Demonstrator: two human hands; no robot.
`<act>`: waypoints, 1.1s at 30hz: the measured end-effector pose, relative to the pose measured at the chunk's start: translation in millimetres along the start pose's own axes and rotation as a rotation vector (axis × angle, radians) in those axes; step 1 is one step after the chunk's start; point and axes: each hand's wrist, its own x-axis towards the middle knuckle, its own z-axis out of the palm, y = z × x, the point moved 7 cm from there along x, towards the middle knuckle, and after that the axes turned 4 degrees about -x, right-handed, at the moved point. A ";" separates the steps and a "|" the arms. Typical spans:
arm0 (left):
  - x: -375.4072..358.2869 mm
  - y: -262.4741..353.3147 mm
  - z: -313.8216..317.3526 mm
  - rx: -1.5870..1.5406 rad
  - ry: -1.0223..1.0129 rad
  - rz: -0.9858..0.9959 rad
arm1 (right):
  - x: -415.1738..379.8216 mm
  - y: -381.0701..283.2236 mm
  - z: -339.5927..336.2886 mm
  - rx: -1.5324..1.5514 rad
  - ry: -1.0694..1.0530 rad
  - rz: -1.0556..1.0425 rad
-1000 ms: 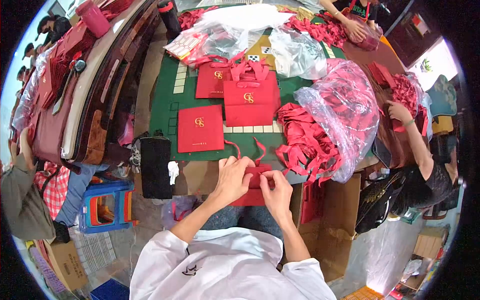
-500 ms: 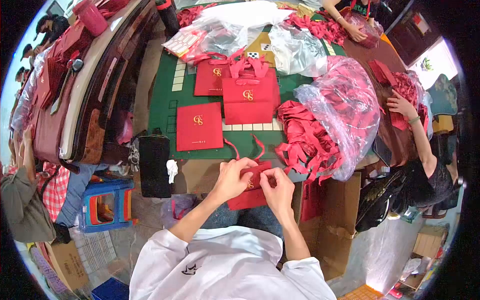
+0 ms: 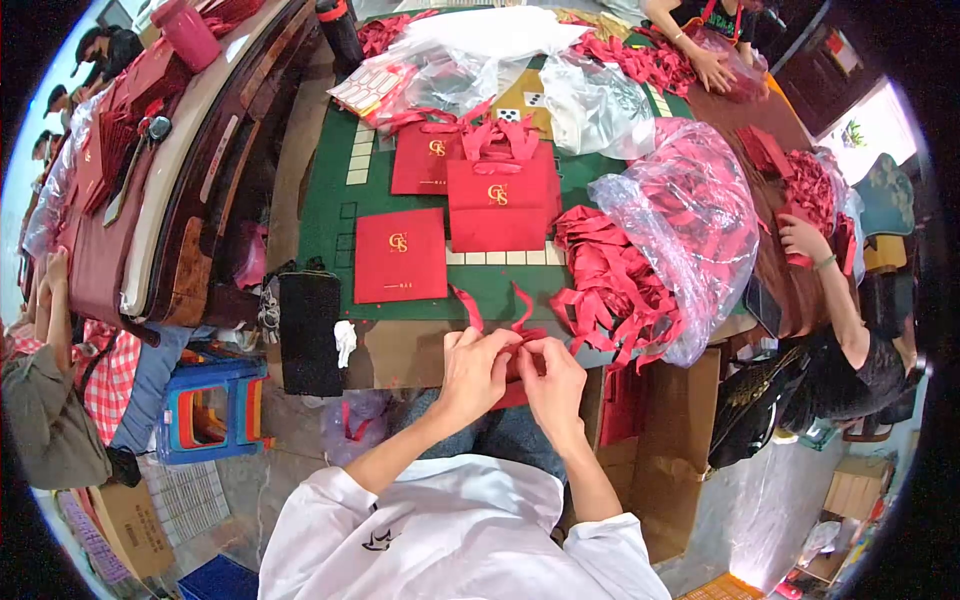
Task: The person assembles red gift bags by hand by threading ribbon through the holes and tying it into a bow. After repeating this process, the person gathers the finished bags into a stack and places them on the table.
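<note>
At the table's near edge my left hand (image 3: 474, 372) and my right hand (image 3: 553, 382) are close together, fingers pinched on a small red paper gift bag (image 3: 513, 396). Most of the bag is hidden behind my hands. Two red ribbon ends (image 3: 467, 308) stick up beyond my fingers onto the table. Ahead lies a flat red bag (image 3: 399, 258) with gold lettering. Beside it is an upright-looking red bag (image 3: 503, 205) with ribbon handles, overlapping another red bag (image 3: 420, 165). To the right, red ribbons (image 3: 625, 290) spill from a clear plastic sack (image 3: 700, 210).
A green-topped table (image 3: 330, 215) carries clear plastic wrap (image 3: 600, 110) and label sheets (image 3: 370, 90). An open cardboard box (image 3: 680, 450) stands below right. A black pouch (image 3: 310, 335) hangs at the front edge. Stacked stools (image 3: 215, 410) are left. Co-workers' hands (image 3: 803, 238) work at the right.
Both my hands have drawn closer together, and the bag between them has tilted so its printed front is now covered. The camera view has shifted slightly.
</note>
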 end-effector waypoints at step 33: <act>-9.0 36.3 1.4 0.292 0.133 0.479 | 36.1 43.6 5.7 0.298 -0.612 0.043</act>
